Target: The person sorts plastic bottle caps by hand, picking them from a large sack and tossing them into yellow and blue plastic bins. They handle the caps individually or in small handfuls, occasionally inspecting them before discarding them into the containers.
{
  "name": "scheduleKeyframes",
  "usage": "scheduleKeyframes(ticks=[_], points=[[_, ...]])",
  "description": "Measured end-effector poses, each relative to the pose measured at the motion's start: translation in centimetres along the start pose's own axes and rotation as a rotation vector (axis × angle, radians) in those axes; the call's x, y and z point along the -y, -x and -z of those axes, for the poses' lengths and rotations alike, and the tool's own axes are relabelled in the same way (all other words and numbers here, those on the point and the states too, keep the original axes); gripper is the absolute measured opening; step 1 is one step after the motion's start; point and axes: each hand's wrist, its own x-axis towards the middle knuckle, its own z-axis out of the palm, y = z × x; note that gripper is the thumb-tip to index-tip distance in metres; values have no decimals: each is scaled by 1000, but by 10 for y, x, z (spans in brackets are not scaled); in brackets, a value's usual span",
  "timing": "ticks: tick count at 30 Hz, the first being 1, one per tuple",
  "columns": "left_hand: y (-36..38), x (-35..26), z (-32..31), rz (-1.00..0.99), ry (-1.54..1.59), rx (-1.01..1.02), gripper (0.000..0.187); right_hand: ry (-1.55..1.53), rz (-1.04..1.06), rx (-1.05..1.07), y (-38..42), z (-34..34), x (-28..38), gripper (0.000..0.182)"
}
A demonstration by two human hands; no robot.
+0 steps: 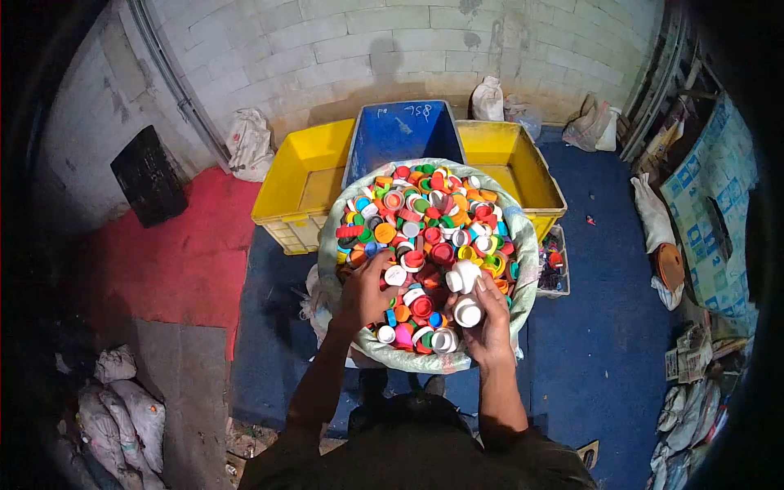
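Observation:
Many loose plastic bottle caps (411, 230) in mixed colours fill a round container lined with a pale green woven sack (524, 245). My left hand (365, 292) reaches into the heap at its left side, fingers curved and apart, with the fingertips beside a white cap (394, 275). At the right of the heap, my right hand (492, 322) is closed on white caps. One white cap (468, 311) sits by the palm and thumb, and more white ones (463, 276) show at the fingertips. Some of that hand's fingers are hidden behind the caps.
Behind the sack stand a blue bin (400, 135) and two yellow bins, left (286, 184) and right (523, 167). A small crate (563, 273) with dark and red bits is at the right. White sacks (249, 145) lean by the wall; bundled sacks (122, 412) lie at lower left.

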Motion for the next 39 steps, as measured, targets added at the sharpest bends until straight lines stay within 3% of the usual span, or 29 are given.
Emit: scheduleKeyframes(ticks=[7, 10, 13, 15, 16, 17, 21, 24, 25, 27, 30, 32, 39], points=[[-3, -5, 7, -68, -53, -61, 53, -69, -86, 45, -4, 9, 2, 40], [-2, -32, 21, 36, 237, -9, 44, -132, -122, 46, -5, 4, 5, 40], [7, -3, 16, 353, 565, -161, 36, -146, -140, 70, -5, -10, 5, 40], [16, 9, 20, 442, 1116, -289, 37, -167, -150, 132, -5, -23, -1, 39], [20, 16, 25, 473, 1394, -350, 39, -191, -197, 162, -6, -27, -7, 39], [25, 26, 31, 436, 1465, -337, 46, -212, -196, 181, -6, -37, -14, 40], [39, 49, 64, 427, 1823, -395, 46, -176, -259, 223, -5, -90, -55, 44], [47, 90, 85, 401, 1915, -414, 43, -247, -398, 250, -11, -122, -101, 44], [50, 113, 93, 274, 1992, -290, 42, -345, -465, 279, -15, -134, -118, 44], [58, 135, 107, 309, 1620, -463, 43, -432, -577, 245, -22, -164, -149, 45], [61, 165, 132, 340, 831, -535, 46, -431, -569, 140, -49, -196, -208, 38], [59, 211, 142, 494, 1745, -478, 48, -469, -517, 91, -73, -201, -246, 34], [29, 309, 155, 868, 1744, -454, 38, -447, -395, -203, -158, -175, -338, 33]])
